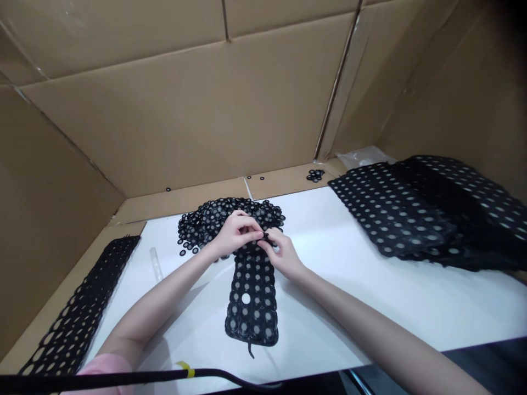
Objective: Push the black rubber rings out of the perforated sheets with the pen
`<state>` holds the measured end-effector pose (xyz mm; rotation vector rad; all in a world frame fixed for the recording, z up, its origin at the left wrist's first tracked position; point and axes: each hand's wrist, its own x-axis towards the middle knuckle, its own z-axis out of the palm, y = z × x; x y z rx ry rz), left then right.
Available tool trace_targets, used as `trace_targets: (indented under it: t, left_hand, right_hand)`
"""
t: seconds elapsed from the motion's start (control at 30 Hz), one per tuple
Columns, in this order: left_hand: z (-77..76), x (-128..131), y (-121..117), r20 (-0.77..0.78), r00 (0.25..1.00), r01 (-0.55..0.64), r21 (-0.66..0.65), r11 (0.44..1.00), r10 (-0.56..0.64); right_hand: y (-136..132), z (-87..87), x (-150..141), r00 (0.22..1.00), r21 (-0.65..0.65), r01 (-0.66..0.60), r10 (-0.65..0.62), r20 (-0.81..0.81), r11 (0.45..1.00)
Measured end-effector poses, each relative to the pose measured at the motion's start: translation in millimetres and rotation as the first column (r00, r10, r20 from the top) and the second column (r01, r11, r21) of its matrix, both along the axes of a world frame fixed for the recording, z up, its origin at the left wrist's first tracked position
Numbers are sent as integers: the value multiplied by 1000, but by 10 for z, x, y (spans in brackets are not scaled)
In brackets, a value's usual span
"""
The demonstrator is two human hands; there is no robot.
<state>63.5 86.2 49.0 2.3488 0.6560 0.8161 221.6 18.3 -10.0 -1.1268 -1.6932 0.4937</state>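
My left hand (240, 232) and my right hand (283, 253) meet over the middle of the white work surface. Each has its fingers pinched at a small black piece (265, 236) between them, probably a ring, too small to make out fully. Just beyond my hands spreads a heap of black rings (218, 211). Directly below them lies a narrow black sheet (251, 274) with rows of round grey spots. One round spot on it shows bright white, and a short black tail sticks out at its near end.
Larger black dotted sheets (407, 219) are piled at the right. A long black perforated strip (82, 307) lies at the left, near a clear plastic piece (156, 264). A few rings (315, 175) rest on the cardboard ledge. Cardboard walls (197, 120) enclose the back and sides. A black cable (164, 376) crosses the front.
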Motion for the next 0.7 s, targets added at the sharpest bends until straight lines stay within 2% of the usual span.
trace_targets:
  t: [0.17,0.33,0.5,0.7]
  left_hand:
    - [50,-12,25,32,999,-29,-186,982,35]
    - [29,-9,49,111,993,7,-427,904,45]
    - [-1,5,61,171,981,0,-481,877,94]
    - [20,27,-9,198,962,-79,-465,882,190]
  right_hand:
    - [-1,47,7,999,12,-26,25,21,1000]
    - [-16,87,-1,999,-7,-32,32,14,999]
    - [-25,107,-6,1000,-18,-3,3,8,1000]
    - [-25,116,-1,1000,-37,-17,17,-18,999]
